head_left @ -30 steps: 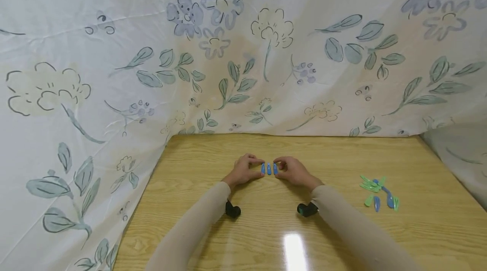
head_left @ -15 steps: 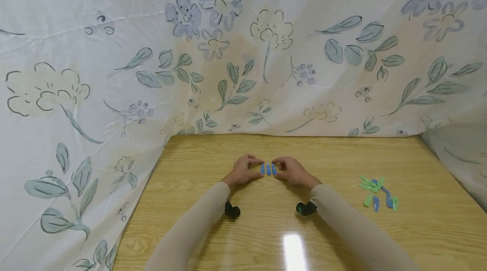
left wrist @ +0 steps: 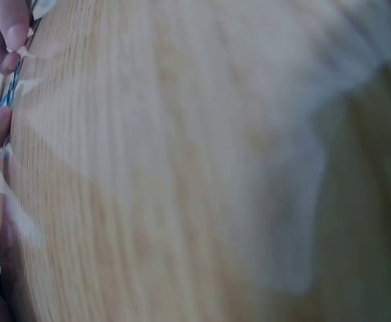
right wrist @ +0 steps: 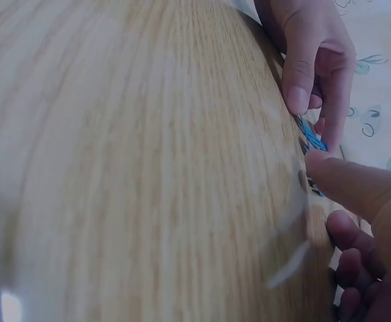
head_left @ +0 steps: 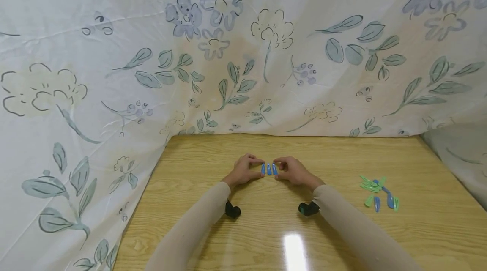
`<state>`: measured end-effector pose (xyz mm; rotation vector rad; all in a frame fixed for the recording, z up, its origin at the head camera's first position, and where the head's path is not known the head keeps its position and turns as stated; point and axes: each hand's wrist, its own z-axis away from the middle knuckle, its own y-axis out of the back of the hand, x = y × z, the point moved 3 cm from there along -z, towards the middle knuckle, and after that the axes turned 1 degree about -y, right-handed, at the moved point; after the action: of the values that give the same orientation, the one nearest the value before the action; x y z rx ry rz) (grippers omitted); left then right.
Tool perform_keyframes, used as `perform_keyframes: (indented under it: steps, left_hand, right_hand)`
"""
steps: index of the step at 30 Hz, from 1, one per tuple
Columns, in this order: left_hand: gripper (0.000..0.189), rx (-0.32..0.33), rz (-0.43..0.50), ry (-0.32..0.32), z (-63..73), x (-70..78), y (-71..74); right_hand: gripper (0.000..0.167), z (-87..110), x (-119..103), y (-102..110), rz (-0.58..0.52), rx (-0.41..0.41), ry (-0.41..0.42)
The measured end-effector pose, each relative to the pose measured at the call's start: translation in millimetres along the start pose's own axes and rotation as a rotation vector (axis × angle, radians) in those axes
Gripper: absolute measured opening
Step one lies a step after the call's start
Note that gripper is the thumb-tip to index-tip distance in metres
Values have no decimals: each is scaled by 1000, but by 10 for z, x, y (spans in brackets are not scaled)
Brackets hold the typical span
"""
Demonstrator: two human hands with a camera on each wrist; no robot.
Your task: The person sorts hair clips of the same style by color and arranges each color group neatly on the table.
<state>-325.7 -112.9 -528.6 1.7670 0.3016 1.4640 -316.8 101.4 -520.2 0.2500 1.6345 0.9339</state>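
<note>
Three blue snap hair clips stand side by side in a short row on the wooden table, seen in the head view. My left hand [head_left: 243,170] pinches the left hair clip [head_left: 263,168] by its two ends, between thumb and finger. At the other end of the row, my right hand [head_left: 294,171] holds the right hair clip [head_left: 274,168] the same way; that clip leans slightly. Between them lies the middle hair clip [head_left: 269,169], with narrow gaps on both sides. Both wrist views show the clips only edge-on, partly covered by fingertips.
A loose group of green hair clips [head_left: 368,184] and blue ones lies on the table [head_left: 266,237] to the right. One long blue piece [head_left: 389,198] is among them. Floral cloth [head_left: 266,72] hangs behind the table and down its sides.
My right hand has brought the right hair clip slightly left, nearer the middle one. My left hand and the other clips stay where they were.
</note>
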Motion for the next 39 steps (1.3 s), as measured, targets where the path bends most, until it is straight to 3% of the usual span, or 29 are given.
perform_keyframes:
  steps: [16,33,39]
  left_hand:
    - [46,-13,0,-16,24,9,-10]
    - [47,-24,6,-18,83,42,-3]
    - [46,-24,16,-15,106,44,1]
  right_hand:
    - [53,329,-61,237,1,27,-4]
    - [51,981,-68,570,62,94,59]
    - [51,1190,13,647,81,120,38]
